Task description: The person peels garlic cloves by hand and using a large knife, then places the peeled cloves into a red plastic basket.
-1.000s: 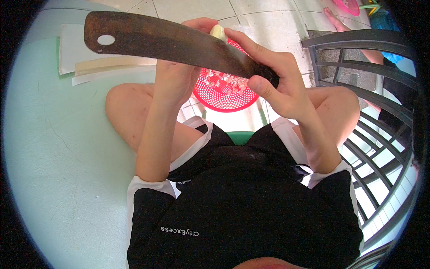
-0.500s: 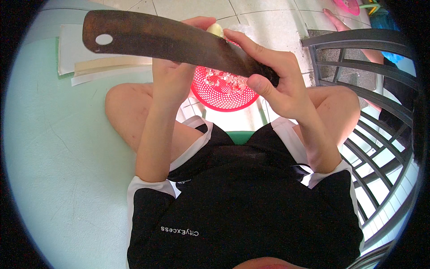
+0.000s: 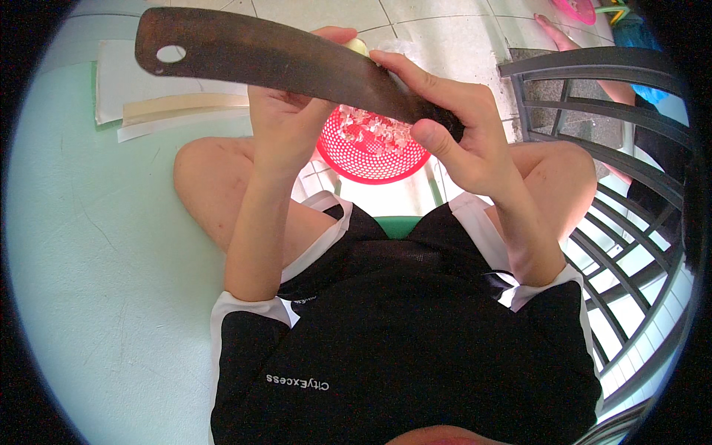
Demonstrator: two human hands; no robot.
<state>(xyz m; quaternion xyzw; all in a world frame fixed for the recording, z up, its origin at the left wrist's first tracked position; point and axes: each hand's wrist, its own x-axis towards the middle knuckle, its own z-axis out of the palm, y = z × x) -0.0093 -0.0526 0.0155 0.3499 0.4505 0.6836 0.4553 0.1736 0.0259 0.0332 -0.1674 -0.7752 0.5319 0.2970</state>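
A large dark cleaver (image 3: 252,59) with a round hole near its far-left end spans the space in front of me. My right hand (image 3: 471,130) is closed around its dark handle end, with the thumb on the near side and the index finger stretched along the far side. Behind the blade, my left hand (image 3: 285,133) is partly covered. Its fingers hold a small pale, peeled clove that looks like garlic (image 3: 358,46), close to my right index fingertip. Below the blade stands a red perforated basket (image 3: 374,175) with pinkish-white peels (image 3: 377,133) in it.
A pale green wall (image 3: 96,245) runs along my left, with white and tan strips (image 3: 182,107) against it. Black metal bars (image 3: 593,63) rise at the right. Beyond them are another person's bare foot (image 3: 556,33) and a pink basket (image 3: 577,9). The floor is tiled.
The cleaver's left part has risen slightly, and my left hand has shifted a little behind it. Less of the pale clove shows above the blade. My right hand has barely moved.
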